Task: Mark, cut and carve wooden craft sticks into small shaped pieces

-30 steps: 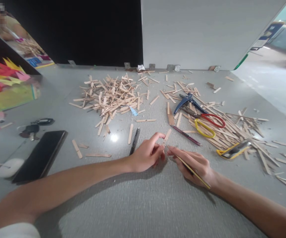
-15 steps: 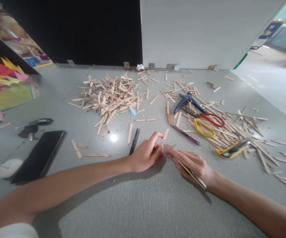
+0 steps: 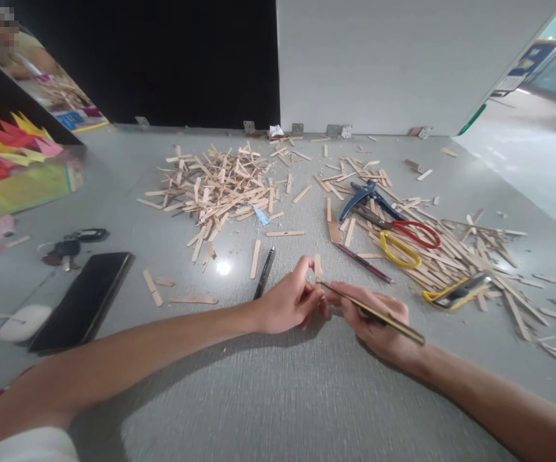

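My left hand is closed, pinching a short wooden craft stick upright between thumb and fingers. Closed as well, my right hand grips a slim gold-and-black tool, its exact kind unclear. The tool's narrow tip reaches the craft stick near the left fingertips; whether it touches the wood is hard to tell. A black pen lies beside my left hand. Beyond my right hand is a dark red pen.
A heap of craft sticks lies ahead. On the right, more sticks surround blue-handled pliers, red-and-yellow scissors and a yellow cutter knife. At left are a phone, keys and a white mouse. Black-and-white panels stand behind.
My right hand has turned, swinging the tool's rear end up and to the right. The craft stick in my left hand has gone from leaning right to nearly upright. The view shifted slightly.
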The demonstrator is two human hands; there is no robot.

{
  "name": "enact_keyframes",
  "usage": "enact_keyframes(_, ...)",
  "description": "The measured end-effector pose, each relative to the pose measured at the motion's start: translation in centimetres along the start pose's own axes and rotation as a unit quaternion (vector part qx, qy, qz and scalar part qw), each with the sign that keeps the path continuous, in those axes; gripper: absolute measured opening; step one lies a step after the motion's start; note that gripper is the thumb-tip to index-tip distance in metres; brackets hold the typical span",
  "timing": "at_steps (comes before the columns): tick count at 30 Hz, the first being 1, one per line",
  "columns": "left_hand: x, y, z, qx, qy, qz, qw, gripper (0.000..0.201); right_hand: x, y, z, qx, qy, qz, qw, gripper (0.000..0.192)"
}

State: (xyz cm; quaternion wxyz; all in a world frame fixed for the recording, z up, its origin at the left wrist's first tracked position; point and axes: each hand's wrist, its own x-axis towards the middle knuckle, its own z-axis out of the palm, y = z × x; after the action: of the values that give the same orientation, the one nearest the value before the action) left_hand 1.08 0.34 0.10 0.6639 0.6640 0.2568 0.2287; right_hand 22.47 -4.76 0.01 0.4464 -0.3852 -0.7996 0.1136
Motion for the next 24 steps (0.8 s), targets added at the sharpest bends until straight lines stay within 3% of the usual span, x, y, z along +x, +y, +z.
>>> enact_keyframes(3, -0.03, 0.06, 0.05, -0.019, -0.023, -0.005, 1.000, 0.035, 0.17, -0.38, 0.23, -0.020, 0.007, -0.038, 0.999, 0.019)
enact_keyframes(8, 0.06, -0.04, 0.40, -0.058, -0.028, -0.010, 0.998, 0.036, -0.07, -0.30, 0.58, -0.024, 0.044, 0.002, 0.999, 0.011)
enact_keyframes(18, 0.14, 0.27, 0.56, -0.060, -0.024, -0.009, 0.998, 0.037, 0.60, -0.14, 0.26, 0.031, -0.004, -0.053, 0.998, 0.014)
enact_keyframes(24, 0.11, 0.26, 0.50, -0.057, -0.029, -0.008, 0.998, 0.035, 0.64, -0.18, 0.08, 0.032, -0.021, -0.047, 0.998, 0.014)
